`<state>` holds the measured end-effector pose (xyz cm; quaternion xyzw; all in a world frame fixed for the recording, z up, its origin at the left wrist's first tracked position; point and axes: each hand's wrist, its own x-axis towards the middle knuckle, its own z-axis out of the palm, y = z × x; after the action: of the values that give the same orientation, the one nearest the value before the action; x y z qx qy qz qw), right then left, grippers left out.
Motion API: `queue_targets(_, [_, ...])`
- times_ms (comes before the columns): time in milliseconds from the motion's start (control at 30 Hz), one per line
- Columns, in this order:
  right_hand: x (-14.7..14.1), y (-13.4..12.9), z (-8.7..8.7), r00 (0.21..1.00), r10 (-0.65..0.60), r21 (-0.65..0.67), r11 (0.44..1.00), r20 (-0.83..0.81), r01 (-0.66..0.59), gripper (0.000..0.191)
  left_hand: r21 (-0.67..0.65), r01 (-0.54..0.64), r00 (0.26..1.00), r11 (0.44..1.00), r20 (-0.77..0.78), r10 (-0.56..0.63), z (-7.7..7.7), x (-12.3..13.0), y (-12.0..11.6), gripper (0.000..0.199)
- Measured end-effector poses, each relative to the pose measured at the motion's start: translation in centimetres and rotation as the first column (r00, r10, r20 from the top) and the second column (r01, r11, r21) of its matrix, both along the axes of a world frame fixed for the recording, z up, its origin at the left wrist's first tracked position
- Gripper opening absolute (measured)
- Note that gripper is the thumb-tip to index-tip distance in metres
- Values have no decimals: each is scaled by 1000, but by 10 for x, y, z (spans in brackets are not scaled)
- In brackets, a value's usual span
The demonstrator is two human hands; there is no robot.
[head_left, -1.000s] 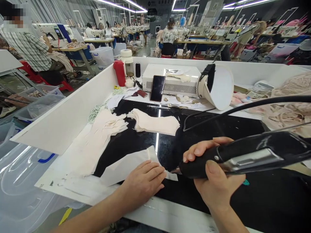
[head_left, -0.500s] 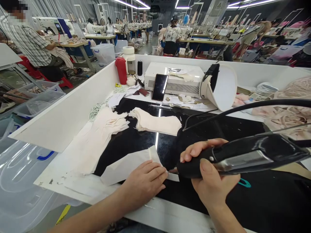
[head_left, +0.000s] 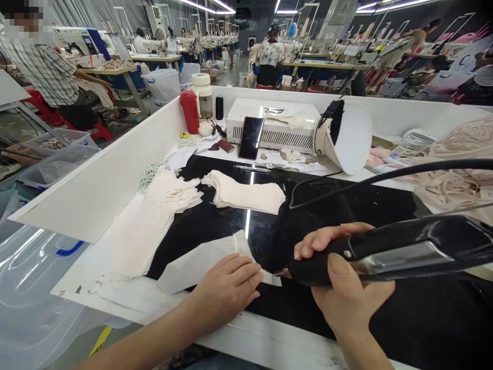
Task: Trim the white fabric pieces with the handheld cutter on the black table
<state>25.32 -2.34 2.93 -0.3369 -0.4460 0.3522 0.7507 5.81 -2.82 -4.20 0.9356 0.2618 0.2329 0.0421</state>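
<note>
My left hand (head_left: 231, 290) lies flat with its fingers stretched out, pressing a pale, thin cut piece of fabric (head_left: 196, 262) onto the black work surface (head_left: 215, 228). A narrow end of this piece sticks out to the right, past my fingertips. My right hand (head_left: 342, 282) is wrapped round a black corded handheld tool (head_left: 408, 252), thumb on the near side. The tool's slim metal tip (head_left: 283, 273) is at that narrow end; whether it touches the fabric I cannot tell. Behind lies a stack of cream fabric pieces (head_left: 250, 192), and a larger stack (head_left: 148, 221) is on the left.
A black cable (head_left: 385, 180) arches over the right side. At the back stand a phone (head_left: 251, 137), a white vented box (head_left: 285, 128), a white cone (head_left: 352, 137) and a red cup (head_left: 189, 112). Raised white walls (head_left: 92, 169) edge the table. Co-workers sit beyond.
My right hand has moved right with the tool, its tip now further from my left fingers, at the narrow end. The left hand stays on the fabric. A teal loop is now hidden behind my right hand.
</note>
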Motion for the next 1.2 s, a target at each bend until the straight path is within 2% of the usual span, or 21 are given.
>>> queue_targets(200, [-4, -4, 4, 999, 34, 29, 999, -13, -34, 34, 7, 6, 1000, 1000, -10, -6, 2, -1, 1, 28])
queue_targets(400, [-8, -8, -5, 996, 84, 24, 996, 36, -85, 34, 8, -2, 1000, 1000, -4, 2, 1, -1, 0, 30])
queue_targets(600, [-8, -8, -7, 992, 108, 4, 994, 62, -109, 23, 10, -6, 1000, 1000, -5, 6, 1, 0, 0, 30])
queue_targets(800, [-3, -10, 1, 999, 39, 26, 999, -11, -38, 32, 18, 12, 1000, 1000, 8, -13, 0, 0, 1, 28])
queue_targets(1000, [1, -13, -4, 999, 20, 14, 1000, 27, -20, 32, 9, 8, 1000, 1000, 7, -8, -1, -1, 2, 29])
queue_targets(1200, [2, -10, -8, 996, 69, 35, 997, 52, -71, 28, -9, 10, 1000, 1000, 20, -9, 4, -1, 1, 28])
